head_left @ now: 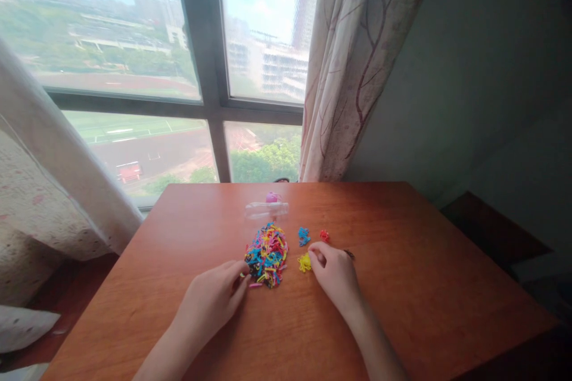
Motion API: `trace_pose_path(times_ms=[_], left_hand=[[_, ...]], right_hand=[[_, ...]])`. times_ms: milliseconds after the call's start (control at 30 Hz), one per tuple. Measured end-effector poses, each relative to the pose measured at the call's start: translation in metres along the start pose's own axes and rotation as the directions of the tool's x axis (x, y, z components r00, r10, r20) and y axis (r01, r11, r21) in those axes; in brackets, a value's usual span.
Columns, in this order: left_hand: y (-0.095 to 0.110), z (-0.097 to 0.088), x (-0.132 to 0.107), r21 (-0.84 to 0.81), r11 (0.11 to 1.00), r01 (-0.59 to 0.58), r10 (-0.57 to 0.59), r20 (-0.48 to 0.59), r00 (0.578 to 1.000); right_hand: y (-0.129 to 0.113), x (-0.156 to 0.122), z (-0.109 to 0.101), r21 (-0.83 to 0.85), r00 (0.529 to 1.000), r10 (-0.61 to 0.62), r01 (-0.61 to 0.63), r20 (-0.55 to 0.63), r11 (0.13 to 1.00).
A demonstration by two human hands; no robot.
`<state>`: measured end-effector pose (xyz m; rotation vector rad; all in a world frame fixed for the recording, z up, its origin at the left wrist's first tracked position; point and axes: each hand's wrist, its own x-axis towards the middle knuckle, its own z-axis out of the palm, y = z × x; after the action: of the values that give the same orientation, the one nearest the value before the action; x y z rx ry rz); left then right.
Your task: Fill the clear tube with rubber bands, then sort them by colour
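A mixed heap of colourful rubber bands [267, 255] lies in the middle of the wooden table. My left hand [218, 292] rests at the heap's lower left edge, thumb and fingers curved around a few bands there, one of them greenish. To the right of the heap is a small bunch of yellow rubber bands [304, 262]. My right hand [335, 271] is beside this yellow bunch, thumb and forefinger pinched together at its upper right. What the pinch holds, if anything, is hidden.
Small bunches of blue bands [304, 236] and red bands [324, 236] lie beyond my right hand. Some dark bands [349, 254] show partly behind it. A clear plastic bag [267, 209] and a pink object [272, 197] lie behind the heap. The table [179, 226] meets a window and curtains.
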<state>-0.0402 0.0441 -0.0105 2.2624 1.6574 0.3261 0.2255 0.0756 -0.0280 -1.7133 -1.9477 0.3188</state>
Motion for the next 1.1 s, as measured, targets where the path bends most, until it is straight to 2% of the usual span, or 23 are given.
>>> trace_pose_path(times_ms=[167,300,500,800,1100], left_hand=[[0.000,-0.002,0.000,-0.035,0.999,-0.008,0.010,0.063,0.998],[0.000,-0.001,-0.001,-0.028,0.999,-0.032,0.035,0.079,0.996],[0.000,0.000,-0.002,-0.011,0.996,-0.089,0.090,0.093,0.992],[-0.001,0.005,0.001,-0.013,0.998,-0.063,0.064,0.129,0.990],[-0.002,-0.002,0.000,-0.097,0.990,-0.101,0.107,0.057,0.993]], right_hand=[[-0.035,-0.024,0.015,0.105,0.996,-0.047,0.039,0.078,0.994],[-0.047,-0.036,0.023,0.153,0.992,-0.056,0.039,0.111,0.987],[-0.048,-0.043,0.030,0.115,0.989,-0.057,0.042,0.136,0.992],[-0.052,-0.045,0.030,0.083,0.988,-0.040,0.028,0.146,0.996],[-0.050,-0.045,0.033,0.078,0.992,-0.051,0.042,0.117,0.996]])
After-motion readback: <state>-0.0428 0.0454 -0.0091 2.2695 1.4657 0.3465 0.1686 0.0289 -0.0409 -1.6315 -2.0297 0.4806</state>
